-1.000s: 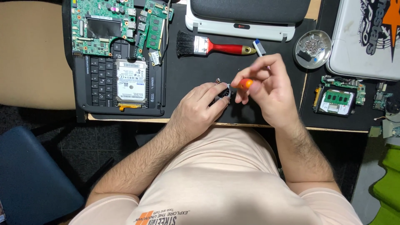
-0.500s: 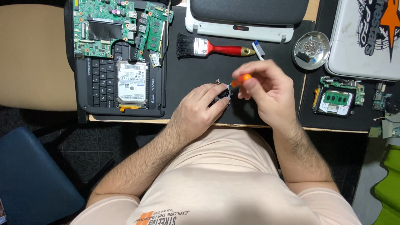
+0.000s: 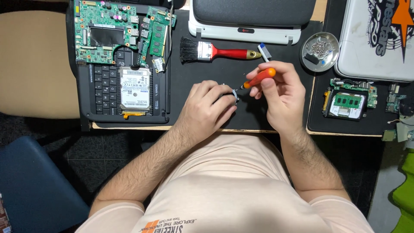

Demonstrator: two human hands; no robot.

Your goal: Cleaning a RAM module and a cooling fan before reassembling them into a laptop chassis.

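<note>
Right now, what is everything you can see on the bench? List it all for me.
circuit board: 1, green, on the keyboard's far end
memory stick: 1, green, beside the circuit board
keyboard: 1, black, bench left
hard drive: 1, silver, on the keyboard
brush: 1, red handle, black bristles, mat centre
screw dish: 1, silver, right of the brush
small board: 1, green, right mat
small metal part: 1, under the left fingertips
screwdriver: 1, orange handle, tip at the part
left hand: steadies the part
right hand: grips the screwdriver
</note>
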